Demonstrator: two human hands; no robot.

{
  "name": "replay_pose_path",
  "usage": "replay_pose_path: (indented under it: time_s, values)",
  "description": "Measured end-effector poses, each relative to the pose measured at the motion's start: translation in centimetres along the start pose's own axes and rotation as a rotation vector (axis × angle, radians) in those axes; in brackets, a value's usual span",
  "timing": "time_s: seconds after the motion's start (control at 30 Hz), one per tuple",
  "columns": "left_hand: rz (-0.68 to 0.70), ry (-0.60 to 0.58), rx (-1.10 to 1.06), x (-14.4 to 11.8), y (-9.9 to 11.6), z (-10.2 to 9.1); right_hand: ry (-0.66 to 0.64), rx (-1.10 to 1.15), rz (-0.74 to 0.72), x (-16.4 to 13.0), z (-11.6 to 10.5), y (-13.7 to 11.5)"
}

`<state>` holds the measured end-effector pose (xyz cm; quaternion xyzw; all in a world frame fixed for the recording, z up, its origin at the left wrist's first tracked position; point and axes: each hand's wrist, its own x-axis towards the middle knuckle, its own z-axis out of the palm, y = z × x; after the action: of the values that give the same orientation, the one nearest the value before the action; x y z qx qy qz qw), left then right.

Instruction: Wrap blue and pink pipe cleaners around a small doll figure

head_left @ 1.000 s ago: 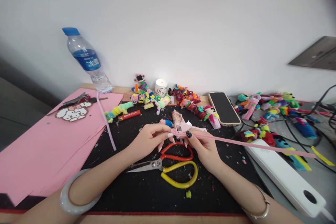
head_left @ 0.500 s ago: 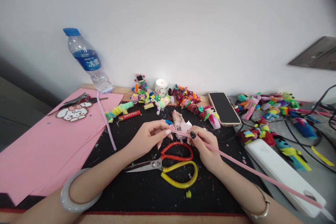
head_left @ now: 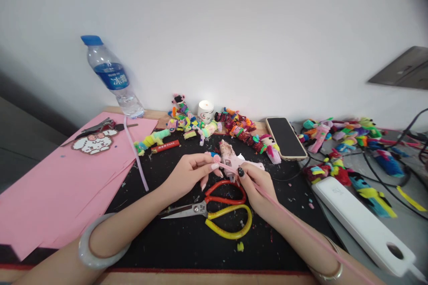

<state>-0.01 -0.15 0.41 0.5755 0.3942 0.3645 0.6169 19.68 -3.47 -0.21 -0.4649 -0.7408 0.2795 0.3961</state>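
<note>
My left hand (head_left: 197,169) pinches the coiled end of a pink pipe cleaner (head_left: 284,207) between thumb and fingertips. The small round coil shows just above the thumb. Farther along the same strand, my right hand (head_left: 256,185) is closed on it, and the long tail runs back over my right forearm. Behind the fingers lies a pale pink glue gun (head_left: 229,156) with a stained nozzle, partly hidden by my right hand. Scissors (head_left: 203,209) with one red and one yellow handle rest below both hands on a black mat (head_left: 160,249).
Pink sheets (head_left: 80,196) and a leaning water bottle (head_left: 113,78) are on the left. A lilac pipe cleaner (head_left: 135,153) crosses the sheets' edge. Along the back stand a white candle (head_left: 205,111), fuzzy figures (head_left: 240,129) and a phone (head_left: 286,138). At right are a white power strip (head_left: 363,225) and cables.
My right hand has moved slightly left and down, toward my left hand. The pipe cleaner's tail has swung off the power strip onto my right forearm. The coil looks more rounded.
</note>
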Motion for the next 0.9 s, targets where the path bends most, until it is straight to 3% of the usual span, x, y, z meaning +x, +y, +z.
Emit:
replay_pose_path:
  time_s: [0.3, 0.53, 0.67, 0.9]
  values:
    - [0.017, 0.047, -0.110, 0.1, -0.2, -0.1, -0.088, -0.067, -0.126, 0.3, 0.1, -0.1]
    - [0.077, 0.077, -0.152, 0.5, -0.5, -0.8, -0.017, -0.222, -0.174, 0.8, -0.1, 0.5]
    - [0.088, 0.085, -0.130, 0.7, -0.5, -1.3, 0.075, -0.430, -0.107, 1.2, -0.6, 0.9]
    - [0.119, 0.028, -0.111, 1.0, -0.6, -2.1, -0.027, -0.683, 0.062, 1.5, -0.7, 1.1]
